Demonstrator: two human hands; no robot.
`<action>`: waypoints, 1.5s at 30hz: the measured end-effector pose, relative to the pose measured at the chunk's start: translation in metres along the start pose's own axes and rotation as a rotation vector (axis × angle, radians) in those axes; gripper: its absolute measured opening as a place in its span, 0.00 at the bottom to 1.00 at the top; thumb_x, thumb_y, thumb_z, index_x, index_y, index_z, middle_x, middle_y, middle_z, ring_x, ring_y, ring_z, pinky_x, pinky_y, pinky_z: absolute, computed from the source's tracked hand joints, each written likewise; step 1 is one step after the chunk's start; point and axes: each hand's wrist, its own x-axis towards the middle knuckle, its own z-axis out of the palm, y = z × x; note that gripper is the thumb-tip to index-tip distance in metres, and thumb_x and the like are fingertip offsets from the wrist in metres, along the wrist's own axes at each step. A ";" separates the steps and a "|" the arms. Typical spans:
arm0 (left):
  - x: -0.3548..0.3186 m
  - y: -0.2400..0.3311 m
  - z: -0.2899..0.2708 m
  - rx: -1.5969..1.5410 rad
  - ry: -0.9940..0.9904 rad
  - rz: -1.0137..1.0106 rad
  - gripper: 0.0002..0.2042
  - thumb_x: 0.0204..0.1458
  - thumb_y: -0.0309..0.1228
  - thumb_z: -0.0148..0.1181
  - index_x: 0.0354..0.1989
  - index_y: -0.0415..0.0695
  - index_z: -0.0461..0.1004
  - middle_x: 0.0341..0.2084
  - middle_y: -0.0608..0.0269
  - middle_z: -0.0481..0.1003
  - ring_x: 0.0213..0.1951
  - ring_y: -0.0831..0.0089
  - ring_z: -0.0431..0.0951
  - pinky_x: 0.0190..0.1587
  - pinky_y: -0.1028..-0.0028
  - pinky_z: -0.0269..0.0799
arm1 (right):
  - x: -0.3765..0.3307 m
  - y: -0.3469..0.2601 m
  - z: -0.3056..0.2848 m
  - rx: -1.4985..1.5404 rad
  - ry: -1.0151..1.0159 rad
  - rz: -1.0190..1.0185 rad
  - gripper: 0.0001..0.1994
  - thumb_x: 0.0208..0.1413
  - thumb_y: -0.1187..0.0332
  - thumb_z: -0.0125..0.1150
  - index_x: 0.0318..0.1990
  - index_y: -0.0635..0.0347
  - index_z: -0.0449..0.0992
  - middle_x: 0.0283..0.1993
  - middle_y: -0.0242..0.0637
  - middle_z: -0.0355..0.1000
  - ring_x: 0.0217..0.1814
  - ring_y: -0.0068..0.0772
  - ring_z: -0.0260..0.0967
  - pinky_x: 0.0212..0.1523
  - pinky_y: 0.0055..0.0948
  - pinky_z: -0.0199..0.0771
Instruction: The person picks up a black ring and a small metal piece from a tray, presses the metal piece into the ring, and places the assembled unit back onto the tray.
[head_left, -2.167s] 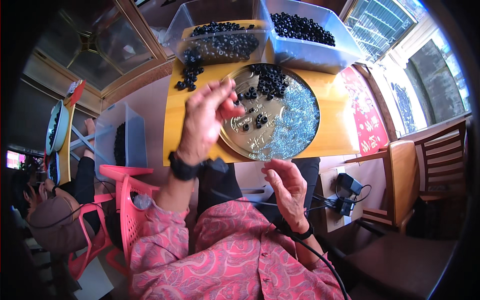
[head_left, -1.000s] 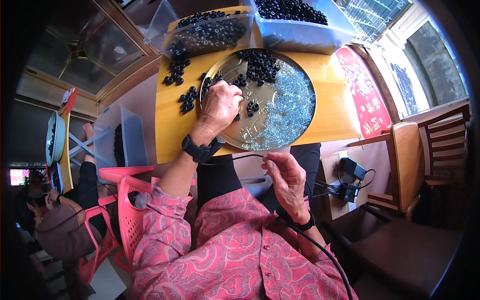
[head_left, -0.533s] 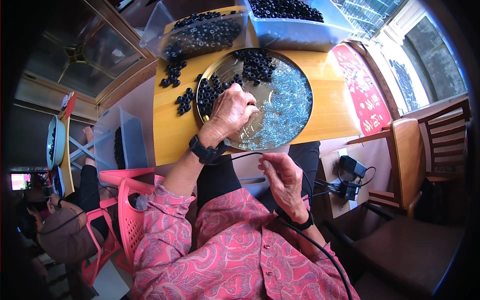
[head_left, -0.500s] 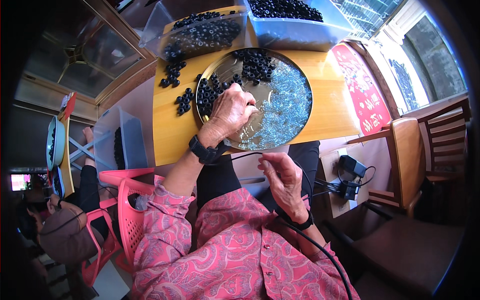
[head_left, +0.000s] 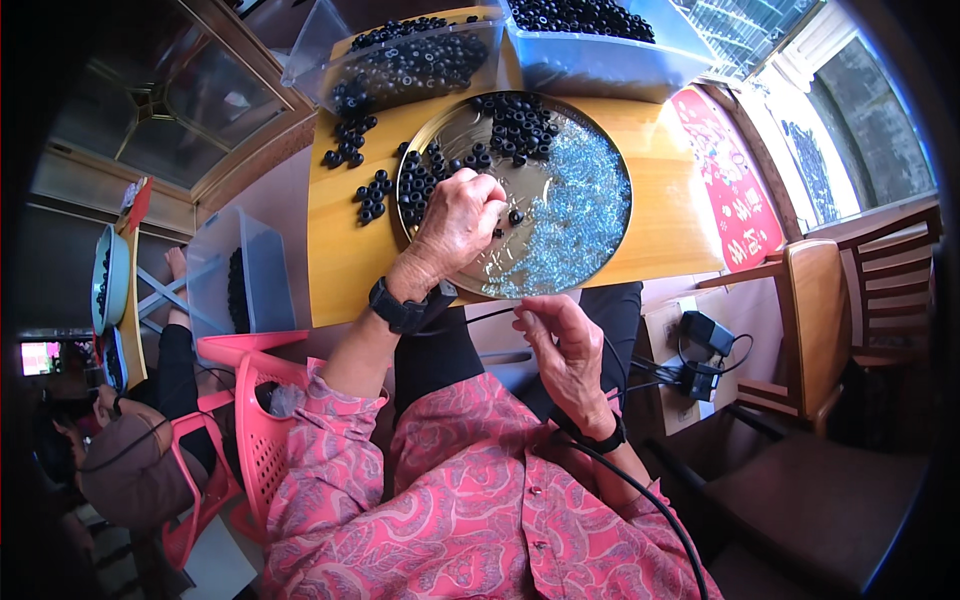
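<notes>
Left hand (head_left: 455, 222) pinches black beads (head_left: 418, 185) on tray (head_left: 600, 235); right hand (head_left: 562, 355) pinches cord (head_left: 470, 318) below.

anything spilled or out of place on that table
Yes: small clusters of black beads lie loose on the wooden table, left of the round metal tray, outside any container. The rest sit in the tray or the clear plastic bins. The left hand rests in the tray.
</notes>
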 end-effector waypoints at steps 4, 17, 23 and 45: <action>0.000 0.000 0.000 -0.038 0.046 0.029 0.04 0.47 0.25 0.60 0.30 0.38 0.78 0.27 0.52 0.74 0.32 0.58 0.77 0.36 0.66 0.73 | 0.003 -0.004 0.000 -0.037 -0.011 -0.014 0.05 0.54 0.80 0.59 0.39 0.66 0.73 0.31 0.37 0.75 0.31 0.23 0.76 0.32 0.19 0.73; 0.004 0.008 0.019 0.076 -0.153 0.019 0.08 0.45 0.28 0.61 0.32 0.38 0.77 0.30 0.49 0.72 0.34 0.52 0.75 0.39 0.61 0.72 | 0.007 -0.006 -0.014 -0.134 -0.040 -0.048 0.08 0.52 0.82 0.59 0.39 0.65 0.74 0.31 0.37 0.72 0.30 0.27 0.75 0.29 0.22 0.72; -0.006 0.009 0.005 -0.028 -0.062 -0.013 0.07 0.48 0.26 0.61 0.34 0.37 0.76 0.29 0.53 0.74 0.29 0.62 0.77 0.34 0.67 0.74 | 0.029 -0.011 -0.023 -0.395 0.068 -0.273 0.09 0.50 0.82 0.61 0.38 0.62 0.74 0.30 0.39 0.70 0.25 0.31 0.70 0.26 0.25 0.68; -0.100 0.041 0.004 -1.565 0.013 -0.660 0.12 0.60 0.31 0.54 0.47 0.37 0.74 0.33 0.59 0.77 0.29 0.78 0.76 0.32 0.77 0.76 | 0.093 0.001 -0.026 -1.059 0.076 -0.398 0.03 0.48 0.71 0.59 0.30 0.58 0.76 0.45 0.39 0.70 0.48 0.44 0.64 0.44 0.42 0.61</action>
